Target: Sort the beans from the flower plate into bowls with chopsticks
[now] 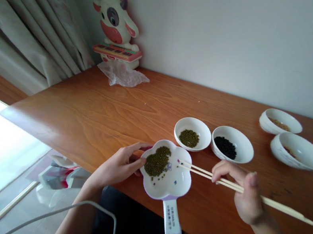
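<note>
My left hand [125, 163] grips the left rim of a white, lilac-edged, flower-shaped bowl with a handle [175, 189], which lies near the table's front edge. A heap of green mung beans [158, 161] fills its left side, with a few loose ones below. In my right hand [240, 188] is a pair of chopsticks [224, 180], held from the right. Their tips reach into the bowl's right side, beside a small bean there. Just behind stand a white bowl [178, 131] of mung beans [189, 138] and another white bowl [245, 146] of black beans [225, 147].
Two more white bowls, one [264, 122] with tan contents and one [312, 160] with reddish contents, stand at the right on the wooden table [108, 112]. A cow toy keyboard [116, 51] and a clear plastic bag [124, 76] sit at the back left. A grey cable [67, 208] crosses my left forearm.
</note>
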Demonstrator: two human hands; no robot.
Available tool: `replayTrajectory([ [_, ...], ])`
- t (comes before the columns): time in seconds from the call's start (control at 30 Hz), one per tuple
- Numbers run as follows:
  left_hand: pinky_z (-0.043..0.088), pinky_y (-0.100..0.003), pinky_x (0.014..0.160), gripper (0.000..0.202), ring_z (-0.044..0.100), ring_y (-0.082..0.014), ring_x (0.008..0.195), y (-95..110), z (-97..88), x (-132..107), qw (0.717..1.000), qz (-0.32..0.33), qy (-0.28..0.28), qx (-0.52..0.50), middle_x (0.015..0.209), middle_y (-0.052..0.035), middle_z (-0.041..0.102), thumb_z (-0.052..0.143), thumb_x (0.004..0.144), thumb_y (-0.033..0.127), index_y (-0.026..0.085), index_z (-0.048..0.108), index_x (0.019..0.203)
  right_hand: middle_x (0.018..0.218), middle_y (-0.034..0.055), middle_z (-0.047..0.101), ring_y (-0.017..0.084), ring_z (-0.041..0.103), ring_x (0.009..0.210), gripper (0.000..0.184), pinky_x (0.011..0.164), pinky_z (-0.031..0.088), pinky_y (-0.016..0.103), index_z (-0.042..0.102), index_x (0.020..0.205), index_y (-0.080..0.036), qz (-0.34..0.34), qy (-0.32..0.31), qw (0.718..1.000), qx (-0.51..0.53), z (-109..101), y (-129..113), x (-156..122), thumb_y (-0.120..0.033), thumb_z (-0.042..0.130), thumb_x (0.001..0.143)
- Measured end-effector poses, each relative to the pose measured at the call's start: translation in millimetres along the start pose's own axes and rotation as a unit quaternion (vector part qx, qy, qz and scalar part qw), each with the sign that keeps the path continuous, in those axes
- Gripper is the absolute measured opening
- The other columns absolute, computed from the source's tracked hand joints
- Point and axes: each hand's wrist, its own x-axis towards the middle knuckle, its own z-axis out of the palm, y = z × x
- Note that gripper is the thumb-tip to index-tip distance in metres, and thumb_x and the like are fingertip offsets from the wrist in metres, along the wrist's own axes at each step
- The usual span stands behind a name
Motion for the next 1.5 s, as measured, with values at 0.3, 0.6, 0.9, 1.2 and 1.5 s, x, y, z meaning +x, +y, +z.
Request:
replayTrajectory([
  [0.3,0.060,-0.026,0.063,0.042,0.069,-0.0116,0.070,-2,1.9,0,1.000,0.005,0.003,-0.001,0.120,-0.0074,0.069,0.057,0.098,0.033,0.023,0.055,0.139,0.084,0.0054,0.068,0.022,0.061,0.078,0.056,0.070,0.042,0.036,0.067,0.088,-0.024,-0.003,-0.038,0.992,-0.121,-1,-34,19,-0.053,0.021,0.106],
  [0.6,0.064,-0.029,0.063,0.051,0.073,-0.0149,0.078,1,3.9,-2,0.999,0.001,-0.002,-0.037,0.141,-0.0104,0.058,0.056,0.093,0.022,0.027,0.050,0.144,0.078,0.0042,0.064,0.020,0.058,0.073,0.051,0.069,0.040,0.036,0.063,0.083,-0.024,-0.013,-0.037,0.994,-0.104,3,-28,29,-0.047,0.025,0.108],
  [0.9,0.054,-0.022,0.046,0.078,0.067,-0.0082,0.055,32,-1.3,-11,0.996,-0.068,-0.038,-0.047,0.149,-0.0151,0.051,0.053,0.084,0.015,0.034,0.030,0.156,0.073,0.0053,0.063,0.021,0.060,0.076,0.065,0.077,0.044,0.037,0.065,0.073,-0.023,0.059,0.028,0.995,0.074,14,-2,21,-0.049,0.018,0.108],
  [1.2,0.051,-0.023,0.045,0.080,0.063,-0.0129,0.051,42,5.8,-5,0.995,-0.078,-0.055,-0.036,0.093,-0.0054,0.071,0.050,0.080,0.017,0.025,0.031,0.157,0.072,0.0052,0.064,0.020,0.059,0.069,0.060,0.067,0.045,0.035,0.067,0.074,-0.021,0.075,0.035,0.989,0.122,20,2,21,-0.050,0.027,0.107],
  [1.5,0.047,-0.021,0.042,0.081,0.060,-0.0128,0.047,41,4.0,-5,0.991,-0.097,-0.066,-0.066,0.075,-0.0006,0.068,0.051,0.078,0.019,0.025,0.034,0.157,0.071,0.0046,0.064,0.019,0.059,0.071,0.057,0.070,0.044,0.035,0.067,0.074,-0.021,0.046,0.107,0.984,0.138,15,1,22,-0.045,0.029,0.108],
])
